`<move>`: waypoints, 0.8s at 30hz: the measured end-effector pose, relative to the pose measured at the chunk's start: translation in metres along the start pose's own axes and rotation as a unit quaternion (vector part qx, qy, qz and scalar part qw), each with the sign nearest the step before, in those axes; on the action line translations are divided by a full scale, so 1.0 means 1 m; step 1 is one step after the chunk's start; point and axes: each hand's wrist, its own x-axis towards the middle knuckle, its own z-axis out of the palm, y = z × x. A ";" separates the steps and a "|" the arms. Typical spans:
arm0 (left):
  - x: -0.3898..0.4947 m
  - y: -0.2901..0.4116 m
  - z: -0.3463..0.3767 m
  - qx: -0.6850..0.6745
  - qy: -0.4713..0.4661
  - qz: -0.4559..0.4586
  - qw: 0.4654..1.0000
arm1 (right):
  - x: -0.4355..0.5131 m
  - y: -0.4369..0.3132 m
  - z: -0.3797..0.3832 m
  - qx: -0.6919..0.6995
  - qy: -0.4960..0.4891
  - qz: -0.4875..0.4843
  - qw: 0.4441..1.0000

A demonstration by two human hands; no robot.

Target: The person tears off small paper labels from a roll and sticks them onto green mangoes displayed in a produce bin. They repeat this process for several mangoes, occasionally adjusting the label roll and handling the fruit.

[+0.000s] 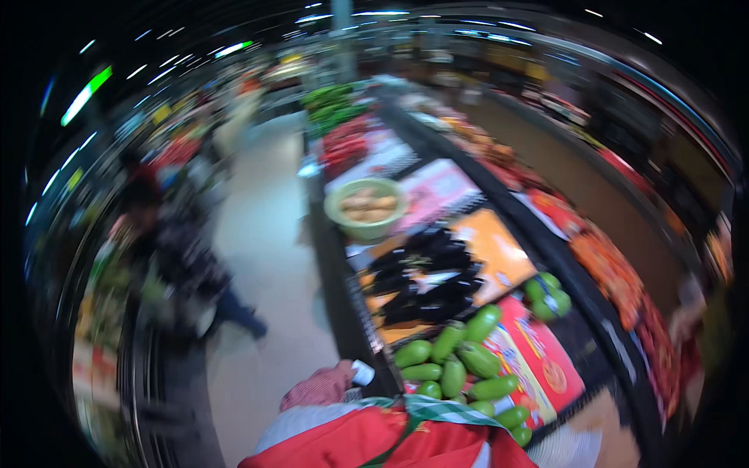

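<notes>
At the bottom, the left arm in a reddish patterned sleeve or glove (319,386) reaches the stall's dark front edge. At its end is a small whitish thing (363,372); blur hides whether this is my left hand or something held. My right hand is out of view. Before me, beyond a red apron (351,436) with green-and-white checked trim, lies a heap of green oblong vegetables (478,358) on printed red and yellow cardboard (541,362). Dark purple eggplants (430,263) lie on an orange sheet (494,245) farther along.
A pale green bowl (366,234) of brownish produce stands beyond the eggplants. Round green vegetables (547,297) sit at the right. Past them are red chillies (345,143), leafy greens (333,105) and orange produce (605,278). A person (187,251) is in the aisle (263,234) on the left.
</notes>
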 end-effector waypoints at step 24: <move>-0.049 -0.053 0.006 -0.149 0.041 -0.175 0.972 | -0.102 -0.236 0.199 0.055 -0.473 -0.148 0.867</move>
